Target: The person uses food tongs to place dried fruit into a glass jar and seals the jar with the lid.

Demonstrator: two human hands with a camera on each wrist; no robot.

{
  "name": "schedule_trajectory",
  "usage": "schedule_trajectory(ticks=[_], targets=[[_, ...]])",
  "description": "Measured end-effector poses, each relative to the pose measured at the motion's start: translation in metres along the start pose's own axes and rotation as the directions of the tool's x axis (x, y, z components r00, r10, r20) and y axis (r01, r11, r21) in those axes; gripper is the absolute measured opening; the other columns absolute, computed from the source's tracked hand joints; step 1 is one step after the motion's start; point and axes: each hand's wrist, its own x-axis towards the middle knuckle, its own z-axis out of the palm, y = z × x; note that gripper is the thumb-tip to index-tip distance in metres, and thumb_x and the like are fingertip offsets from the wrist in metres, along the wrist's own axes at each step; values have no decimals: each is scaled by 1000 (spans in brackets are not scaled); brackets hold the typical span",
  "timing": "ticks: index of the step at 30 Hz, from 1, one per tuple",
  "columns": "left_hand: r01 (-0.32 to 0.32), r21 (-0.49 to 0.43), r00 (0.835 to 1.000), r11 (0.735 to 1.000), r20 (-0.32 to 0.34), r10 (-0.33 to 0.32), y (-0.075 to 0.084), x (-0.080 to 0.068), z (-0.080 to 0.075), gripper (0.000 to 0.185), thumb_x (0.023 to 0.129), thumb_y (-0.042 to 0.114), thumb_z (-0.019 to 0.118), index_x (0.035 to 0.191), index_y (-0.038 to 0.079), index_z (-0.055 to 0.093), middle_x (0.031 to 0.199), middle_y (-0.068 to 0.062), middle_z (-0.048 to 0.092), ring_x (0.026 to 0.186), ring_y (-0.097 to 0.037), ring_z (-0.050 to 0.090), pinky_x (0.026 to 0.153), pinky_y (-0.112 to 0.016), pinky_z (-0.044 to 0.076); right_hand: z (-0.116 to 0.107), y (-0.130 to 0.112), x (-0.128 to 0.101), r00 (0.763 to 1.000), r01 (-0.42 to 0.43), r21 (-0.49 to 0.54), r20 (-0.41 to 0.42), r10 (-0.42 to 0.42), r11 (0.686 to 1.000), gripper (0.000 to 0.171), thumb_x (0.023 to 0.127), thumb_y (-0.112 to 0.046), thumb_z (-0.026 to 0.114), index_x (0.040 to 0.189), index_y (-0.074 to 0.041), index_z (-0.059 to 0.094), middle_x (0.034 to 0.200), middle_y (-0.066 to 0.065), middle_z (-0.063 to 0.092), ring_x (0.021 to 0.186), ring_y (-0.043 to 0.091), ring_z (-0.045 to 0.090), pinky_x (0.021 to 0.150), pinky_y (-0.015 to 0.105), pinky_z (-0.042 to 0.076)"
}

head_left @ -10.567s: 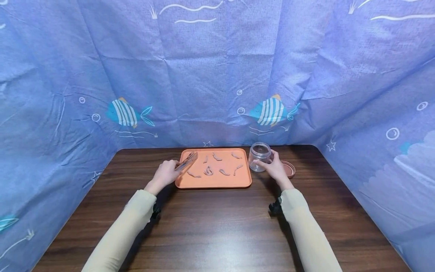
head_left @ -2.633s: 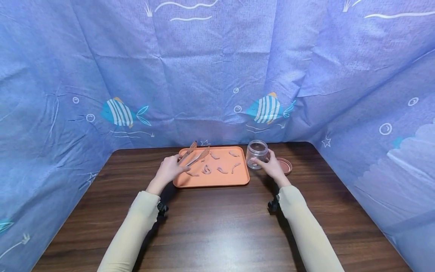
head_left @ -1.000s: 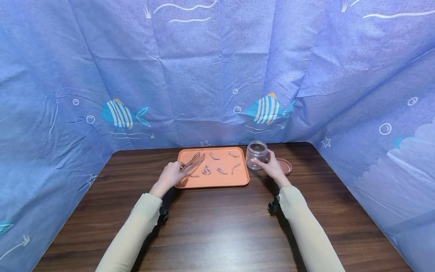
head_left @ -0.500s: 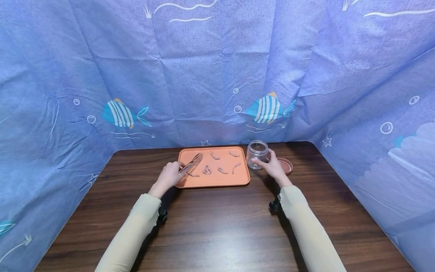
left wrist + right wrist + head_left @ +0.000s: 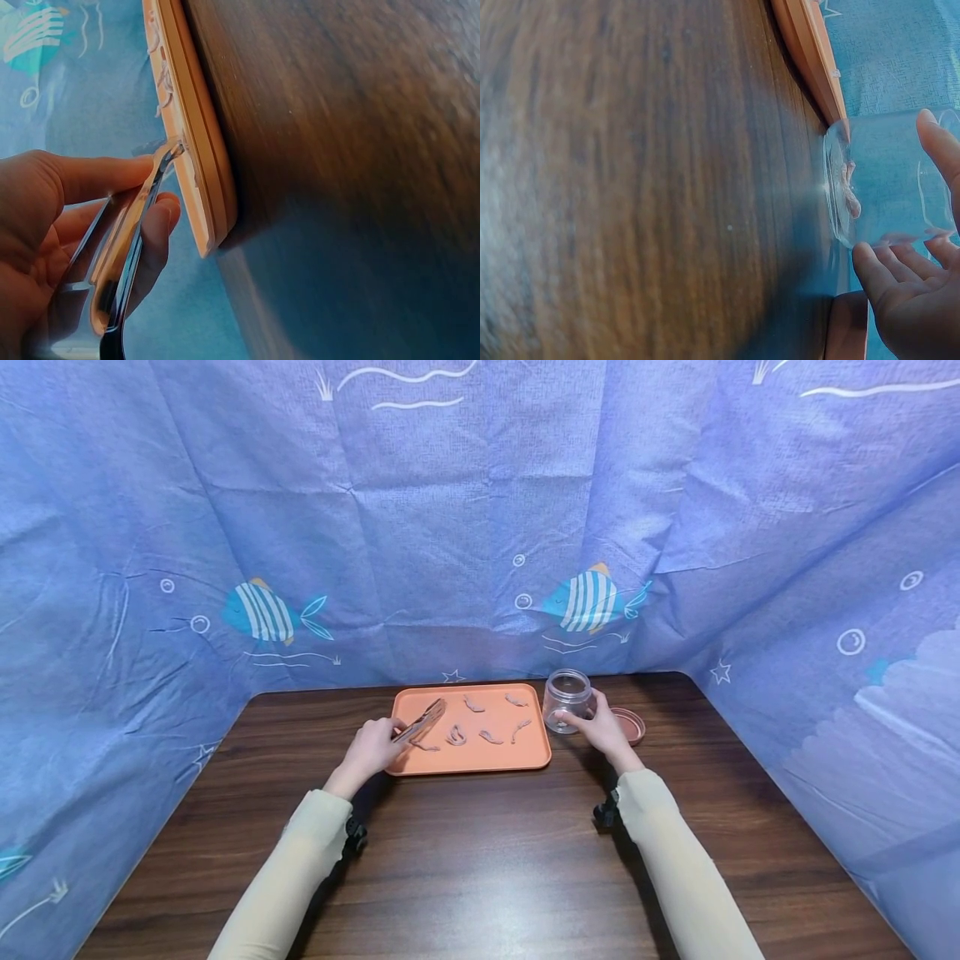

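Observation:
My left hand (image 5: 371, 747) grips metal tongs (image 5: 420, 722), whose arms are pressed close together. Their tips are low over the left part of an orange tray (image 5: 472, 763). Several thin, knobbly, pinkish-brown strips, one a curled strip (image 5: 457, 735), lie spread out on that tray. I cannot tell whether the tong tips hold a strip. Right of the tray, my right hand (image 5: 600, 727) holds a clear, lidless jar (image 5: 567, 697) upright, thumb and fingers around its side. In the right wrist view, a small knobbly piece (image 5: 850, 196) lies at the jar's bottom.
A round reddish-brown lid (image 5: 632, 727) lies on the dark wooden table (image 5: 480, 852), just right of the right hand. Behind the table and along its sides hangs a blue curtain (image 5: 450, 527) printed with fish.
The left hand's tongs were spread wide 2.6 seconds ago and have since narrowed; the hand has drawn slightly left in the last second. A small strip near their tips no longer shows. The right hand keeps its place.

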Motion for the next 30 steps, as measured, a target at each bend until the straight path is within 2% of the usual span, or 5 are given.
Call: schedule_trajectory(ticks=[6, 13, 18, 23, 30], targets=[[-27, 14, 1000, 1000, -4, 27, -1, 0, -6, 26, 91, 13, 74, 114, -1, 72, 94, -14, 72, 73, -23, 64, 61, -36, 51, 0, -1, 0, 1000, 1, -2, -3, -1, 1000, 97, 90, -37, 77, 158, -3, 17, 158, 27, 32, 143, 44, 35, 116, 52, 29], [-60, 34, 998, 998, -22, 61, 6, 4, -21, 31, 90, 11, 73, 118, -3, 71, 97, -15, 73, 85, -30, 69, 74, -45, 54, 0, 1, 1, 1000, -1, -2, -7, 1, 1000, 96, 90, -38, 77, 158, -5, 18, 157, 27, 33, 143, 44, 35, 116, 52, 29], [-99, 24, 994, 995, -48, 100, 13, 5, -36, 31, 89, 12, 76, 117, -3, 71, 94, -13, 74, 79, -26, 67, 72, -43, 53, 0, 3, 0, 1000, 13, -2, -2, -13, 1000, 94, 91, -37, 76, 158, -5, 19, 157, 27, 33, 143, 44, 35, 116, 53, 29], [-113, -26, 992, 993, -55, 111, 24, 5, -56, 31, 91, 13, 74, 119, -1, 71, 96, -12, 74, 75, -22, 64, 68, -40, 50, 0, 6, 1, 1000, 22, -1, 5, -22, 1000, 94, 92, -36, 76, 158, -5, 18, 157, 27, 33, 143, 44, 35, 116, 53, 29], [-120, -15, 991, 993, -68, 119, 42, 7, -84, 34, 95, 18, 72, 124, 1, 68, 97, -13, 74, 66, -19, 61, 60, -35, 46, 0, 6, 1, 1000, 27, 1, 5, -27, 1000, 94, 92, -35, 76, 158, -4, 18, 157, 28, 32, 143, 44, 35, 117, 53, 28]])
